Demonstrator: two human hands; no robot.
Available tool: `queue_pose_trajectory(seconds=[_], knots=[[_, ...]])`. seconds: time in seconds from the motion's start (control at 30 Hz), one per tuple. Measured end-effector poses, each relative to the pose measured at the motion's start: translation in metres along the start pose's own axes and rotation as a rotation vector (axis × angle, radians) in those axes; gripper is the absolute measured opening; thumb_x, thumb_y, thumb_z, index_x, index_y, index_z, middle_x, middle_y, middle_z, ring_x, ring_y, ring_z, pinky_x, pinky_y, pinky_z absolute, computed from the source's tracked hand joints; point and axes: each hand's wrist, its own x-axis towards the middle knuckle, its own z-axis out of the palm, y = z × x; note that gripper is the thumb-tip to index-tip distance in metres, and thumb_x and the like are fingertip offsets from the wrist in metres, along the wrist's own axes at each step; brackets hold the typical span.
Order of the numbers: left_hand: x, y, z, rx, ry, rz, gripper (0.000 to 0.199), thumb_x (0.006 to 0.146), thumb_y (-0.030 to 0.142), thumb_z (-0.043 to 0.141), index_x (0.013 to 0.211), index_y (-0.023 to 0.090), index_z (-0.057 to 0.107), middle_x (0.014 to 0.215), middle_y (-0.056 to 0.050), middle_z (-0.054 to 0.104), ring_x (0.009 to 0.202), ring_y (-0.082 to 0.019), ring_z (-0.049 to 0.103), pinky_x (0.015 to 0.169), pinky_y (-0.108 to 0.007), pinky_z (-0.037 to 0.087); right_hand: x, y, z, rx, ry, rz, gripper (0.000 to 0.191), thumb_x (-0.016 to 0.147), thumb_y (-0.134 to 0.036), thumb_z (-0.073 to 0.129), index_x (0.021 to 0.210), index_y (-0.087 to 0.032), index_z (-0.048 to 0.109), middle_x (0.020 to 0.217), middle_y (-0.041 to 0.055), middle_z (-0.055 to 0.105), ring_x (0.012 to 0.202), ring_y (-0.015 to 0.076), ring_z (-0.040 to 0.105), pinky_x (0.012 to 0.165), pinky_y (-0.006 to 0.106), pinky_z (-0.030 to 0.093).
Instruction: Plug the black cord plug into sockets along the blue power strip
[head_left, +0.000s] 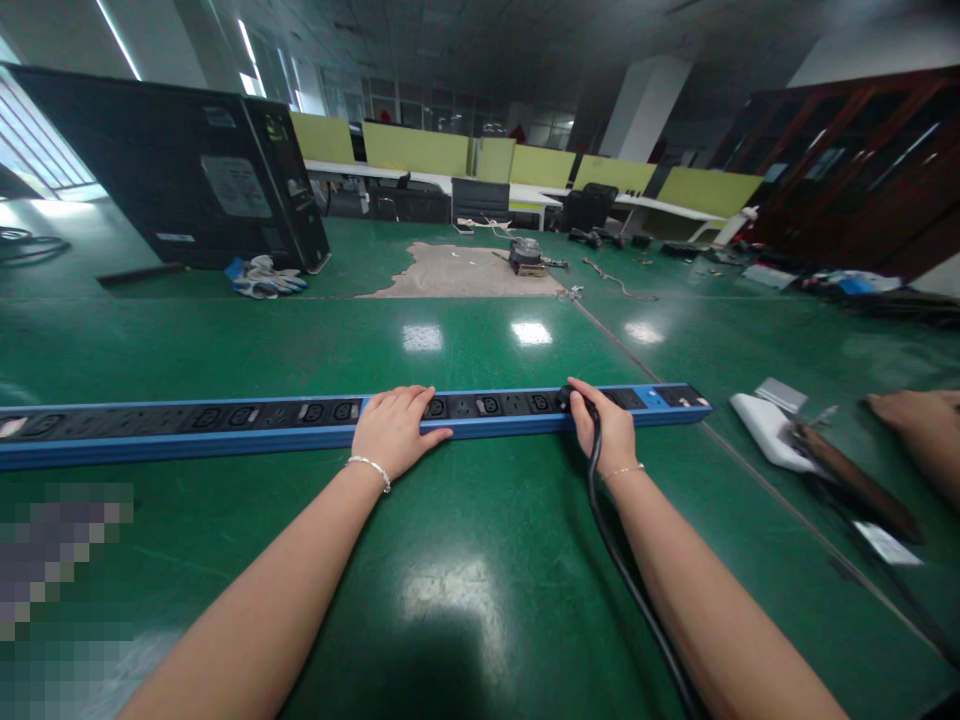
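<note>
A long blue power strip [502, 425] with a row of black sockets lies across the green table in front of me. My left hand [394, 430] grips the strip near its middle, fingers over the far edge and thumb on the near side. Toward the strip's right end, my right hand [606, 425] pinches a black plug [565, 398] at one of the sockets. Fingers partly cover the plug, so I cannot tell how deep it sits. Its black cable [619, 560] runs from my right hand down along the forearm toward the bottom edge.
At the far left stands a black computer case [225, 180], with work gloves [266, 278] beside it. A dark metal device [525, 255] sits on a bare brown patch. To the right are a white object [769, 430], a brown strip-like object [855, 480] and another person's hand [919, 430].
</note>
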Motion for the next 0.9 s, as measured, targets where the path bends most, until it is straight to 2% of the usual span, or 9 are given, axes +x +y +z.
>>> queue_pose_trajectory(seconds=[0.1, 0.17, 0.37, 0.57, 0.7, 0.9], knots=[[0.000, 0.000, -0.001, -0.008, -0.008, -0.004, 0.063, 0.081, 0.061, 0.047, 0.128, 0.018, 0.049, 0.127, -0.011, 0.058, 0.117, -0.026, 0.051, 0.098, -0.040, 0.034, -0.006, 0.002, 0.004, -0.038, -0.003, -0.123, 0.033, 0.088, -0.029, 0.044, 0.112, -0.023, 0.065, 0.113, 0.0069, 0.066, 0.102, 0.0207, 0.064, 0.100, 0.042, 0.041], [0.000, 0.000, -0.001, -0.011, -0.018, 0.000, 0.064, 0.082, 0.060, 0.047, 0.128, 0.018, 0.048, 0.127, -0.011, 0.057, 0.117, -0.027, 0.050, 0.098, -0.040, 0.034, -0.009, 0.002, 0.005, -0.052, 0.002, -0.156, 0.032, 0.088, -0.028, 0.044, 0.113, -0.024, 0.064, 0.116, 0.0068, 0.065, 0.105, 0.0202, 0.062, 0.103, 0.044, 0.038], [0.000, -0.001, -0.007, -0.024, -0.061, 0.001, 0.059, 0.084, 0.056, 0.045, 0.130, 0.020, 0.047, 0.131, -0.010, 0.055, 0.120, -0.026, 0.048, 0.099, -0.041, 0.034, -0.010, 0.000, 0.007, -0.020, 0.026, -0.117, 0.032, 0.088, -0.029, 0.044, 0.114, -0.024, 0.064, 0.116, 0.0063, 0.065, 0.106, 0.0192, 0.062, 0.102, 0.040, 0.041], [-0.013, -0.029, -0.016, 0.028, -0.119, -0.120, 0.067, 0.080, 0.065, 0.044, 0.131, 0.021, 0.047, 0.132, -0.011, 0.053, 0.121, -0.028, 0.047, 0.100, -0.044, 0.032, -0.010, -0.001, 0.007, 0.016, 0.035, -0.104, 0.033, 0.088, -0.030, 0.044, 0.113, -0.024, 0.064, 0.116, 0.0059, 0.065, 0.107, 0.0192, 0.061, 0.103, 0.041, 0.040], [-0.027, -0.042, -0.018, 0.081, -0.077, -0.137, 0.064, 0.084, 0.061, 0.039, 0.133, 0.021, 0.044, 0.136, -0.011, 0.050, 0.126, -0.026, 0.043, 0.102, -0.043, 0.030, -0.010, -0.002, 0.008, 0.024, 0.052, -0.088, 0.032, 0.087, -0.032, 0.045, 0.111, -0.024, 0.065, 0.114, 0.0056, 0.066, 0.106, 0.0198, 0.062, 0.101, 0.041, 0.042], [-0.031, -0.038, -0.018, 0.062, -0.017, -0.151, 0.061, 0.083, 0.060, 0.042, 0.131, 0.022, 0.047, 0.133, -0.011, 0.053, 0.124, -0.027, 0.045, 0.101, -0.043, 0.030, -0.010, 0.001, 0.009, 0.117, 0.088, -0.074, 0.033, 0.085, -0.035, 0.048, 0.107, -0.021, 0.067, 0.109, 0.0078, 0.068, 0.100, 0.0220, 0.064, 0.096, 0.040, 0.045]])
